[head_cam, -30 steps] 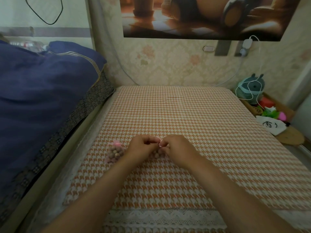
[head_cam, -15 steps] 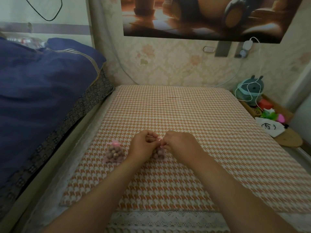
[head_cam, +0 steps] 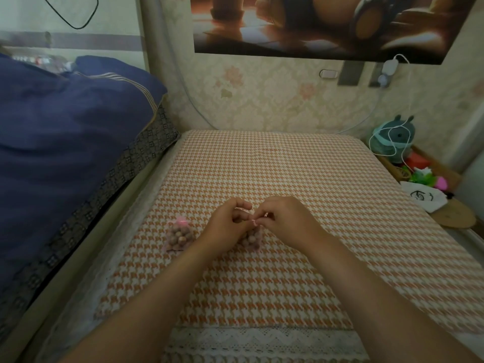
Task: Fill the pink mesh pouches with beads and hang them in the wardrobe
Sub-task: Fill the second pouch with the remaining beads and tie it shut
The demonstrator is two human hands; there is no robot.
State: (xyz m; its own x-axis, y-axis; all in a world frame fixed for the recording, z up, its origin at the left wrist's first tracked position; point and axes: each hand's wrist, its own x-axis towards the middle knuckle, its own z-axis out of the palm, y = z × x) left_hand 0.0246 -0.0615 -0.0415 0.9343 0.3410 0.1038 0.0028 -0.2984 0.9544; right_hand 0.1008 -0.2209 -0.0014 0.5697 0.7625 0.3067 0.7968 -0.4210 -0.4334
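Risk, as I judge it: pouch neck slips while cord is drawn, beads spill across houndstooth cloth (head_cam: 262,166).

Count: hands 2; pouches 2.

Left hand (head_cam: 226,226) and right hand (head_cam: 285,221) are close together, fingertips pinching pink drawstring (head_cam: 253,221) over second bead pouch (head_cam: 252,238). Tied bead pouch (head_cam: 179,235) lies apart, to left.

Matt woven orange-and-white houndstooth cloth (head_cam: 275,174) is covering the table, edged by a white lace trim (head_cam: 262,339). A sheer pink mesh pouch (head_cam: 178,235) is showing smooth, dull brown beads (head_cam: 180,238) inside. Soft navy fabric bedding (head_cam: 65,142) is lying alongside. A glossy poster (head_cam: 327,24) is reflecting light.
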